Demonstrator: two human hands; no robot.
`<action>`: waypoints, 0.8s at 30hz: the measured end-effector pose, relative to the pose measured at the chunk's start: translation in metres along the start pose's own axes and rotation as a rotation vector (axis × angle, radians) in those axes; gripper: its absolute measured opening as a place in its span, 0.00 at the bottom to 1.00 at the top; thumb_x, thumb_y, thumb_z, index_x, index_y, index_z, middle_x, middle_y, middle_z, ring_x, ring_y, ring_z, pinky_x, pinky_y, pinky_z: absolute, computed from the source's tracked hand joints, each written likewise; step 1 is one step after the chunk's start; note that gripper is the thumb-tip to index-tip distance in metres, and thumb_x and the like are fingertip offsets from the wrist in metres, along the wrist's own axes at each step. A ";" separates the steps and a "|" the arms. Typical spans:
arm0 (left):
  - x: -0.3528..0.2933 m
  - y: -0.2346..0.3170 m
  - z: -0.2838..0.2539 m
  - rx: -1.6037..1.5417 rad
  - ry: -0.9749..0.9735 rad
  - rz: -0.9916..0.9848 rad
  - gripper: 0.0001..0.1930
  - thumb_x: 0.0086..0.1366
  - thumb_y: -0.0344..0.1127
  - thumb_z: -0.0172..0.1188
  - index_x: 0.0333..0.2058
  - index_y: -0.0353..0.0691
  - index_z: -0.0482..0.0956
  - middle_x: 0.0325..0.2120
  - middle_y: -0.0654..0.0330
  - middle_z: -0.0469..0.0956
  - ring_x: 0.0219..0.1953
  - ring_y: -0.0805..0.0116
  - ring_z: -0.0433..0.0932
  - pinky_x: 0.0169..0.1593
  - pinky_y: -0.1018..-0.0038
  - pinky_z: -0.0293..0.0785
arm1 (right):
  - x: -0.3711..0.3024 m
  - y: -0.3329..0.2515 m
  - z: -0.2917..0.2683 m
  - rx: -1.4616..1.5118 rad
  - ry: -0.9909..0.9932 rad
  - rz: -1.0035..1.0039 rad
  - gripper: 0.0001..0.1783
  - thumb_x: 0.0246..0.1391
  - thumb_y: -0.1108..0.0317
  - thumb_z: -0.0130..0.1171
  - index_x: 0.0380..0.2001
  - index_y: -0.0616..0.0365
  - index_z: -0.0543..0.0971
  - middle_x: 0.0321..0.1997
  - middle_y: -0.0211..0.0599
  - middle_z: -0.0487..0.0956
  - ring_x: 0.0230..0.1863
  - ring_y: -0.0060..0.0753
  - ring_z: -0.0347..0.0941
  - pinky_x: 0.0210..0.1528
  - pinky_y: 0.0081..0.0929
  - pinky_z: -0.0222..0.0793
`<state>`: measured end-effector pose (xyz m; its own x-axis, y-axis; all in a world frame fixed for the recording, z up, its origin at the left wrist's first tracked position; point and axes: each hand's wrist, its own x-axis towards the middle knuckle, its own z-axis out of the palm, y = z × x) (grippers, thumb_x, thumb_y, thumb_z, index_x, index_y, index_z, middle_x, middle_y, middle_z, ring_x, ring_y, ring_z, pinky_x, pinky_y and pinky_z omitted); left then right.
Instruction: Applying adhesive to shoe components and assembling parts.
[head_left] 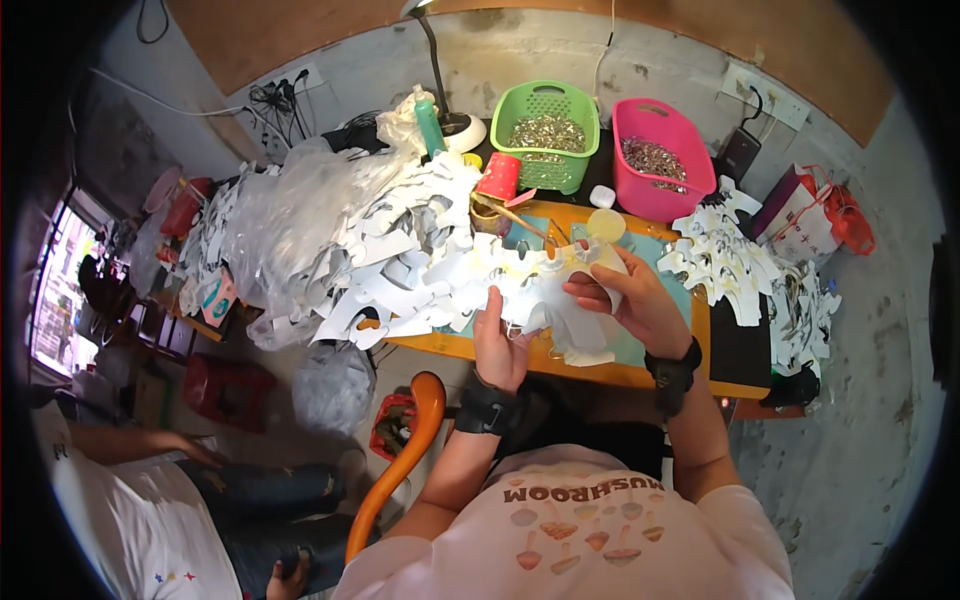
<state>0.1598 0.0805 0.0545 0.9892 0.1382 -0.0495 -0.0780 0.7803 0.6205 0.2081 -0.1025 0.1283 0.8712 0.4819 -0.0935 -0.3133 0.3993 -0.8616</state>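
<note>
Over the front of the table I hold a white cut-out piece [578, 325], thin like card or stiff cloth, with curved edges. My right hand [645, 303] pinches its right upper part between thumb and fingers. At its left lower edge is my left hand [500, 345], thumb pointing up and the other fingers partly hidden; it appears closed on the piece. Just beyond, more white cut-out pieces [400, 262] lie in a large heap that reaches toward my hands. Both my wrists wear black bands.
Behind the table's work area stand a green basket [545, 172] and a pink basket [663, 192] holding small shiny metal parts. A red dotted cup [498, 176] and a lamp [462, 131] are nearby. Another stack of white pieces [722, 250] lies right. Another person [150, 530] sits at lower left.
</note>
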 end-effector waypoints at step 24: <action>0.000 0.018 -0.004 0.118 0.204 0.203 0.10 0.66 0.45 0.56 0.29 0.50 0.71 0.22 0.75 0.70 0.19 0.87 0.65 0.21 0.86 0.55 | 0.005 0.014 0.023 -0.250 0.207 -0.329 0.12 0.58 0.65 0.53 0.36 0.63 0.80 0.28 0.21 0.75 0.29 0.08 0.66 0.32 0.11 0.62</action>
<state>0.1575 0.0967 0.0631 0.9087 0.4126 -0.0636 -0.2448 0.6499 0.7195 0.1992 -0.0763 0.1276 0.9741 0.1851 0.1298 0.0715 0.2926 -0.9536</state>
